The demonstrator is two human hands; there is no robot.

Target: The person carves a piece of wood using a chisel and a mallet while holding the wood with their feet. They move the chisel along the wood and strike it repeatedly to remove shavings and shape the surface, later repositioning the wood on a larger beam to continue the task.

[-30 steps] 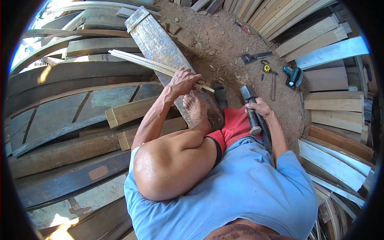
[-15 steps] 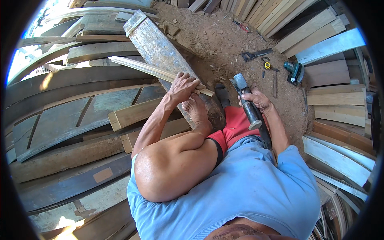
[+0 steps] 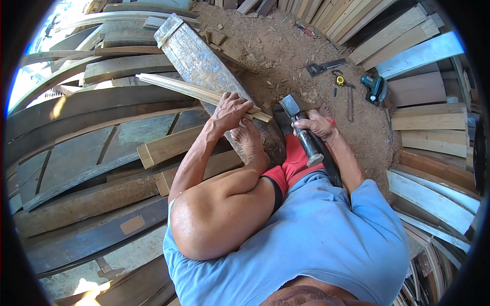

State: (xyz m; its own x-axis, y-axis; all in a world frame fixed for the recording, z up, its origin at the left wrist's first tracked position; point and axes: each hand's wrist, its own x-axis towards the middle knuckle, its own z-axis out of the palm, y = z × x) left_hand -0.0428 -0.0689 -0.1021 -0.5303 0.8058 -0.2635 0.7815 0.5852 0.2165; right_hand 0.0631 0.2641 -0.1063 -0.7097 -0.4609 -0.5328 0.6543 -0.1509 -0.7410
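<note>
My left hand (image 3: pixel 234 109) is closed round a bundle of thin pale wooden strips (image 3: pixel 178 87), their near ends jutting out past the fingers. The strips lie slanting across a worn, paint-stained plank (image 3: pixel 199 55), and my bare foot (image 3: pixel 248 137) rests on it just below that hand. In my right hand (image 3: pixel 317 126) is an adze (image 3: pixel 308 145) with a broad flat steel blade and a dark body ending in a round metal butt. Its blade points away from me, close to the strip ends but apart from them. A dark handle runs back toward my shirt, partly hidden.
Boards are stacked at left (image 3: pixel 92 132) and along the right (image 3: pixel 429 122). On the chip-strewn ground lie a handsaw (image 3: pixel 326 67), a yellow tape measure (image 3: pixel 340 80), a green power tool (image 3: pixel 373 89) and red-handled pliers (image 3: pixel 306 31).
My right hand has moved left with the adze, bringing its blade nearer the strip ends. My left hand and the strips have hardly shifted.
</note>
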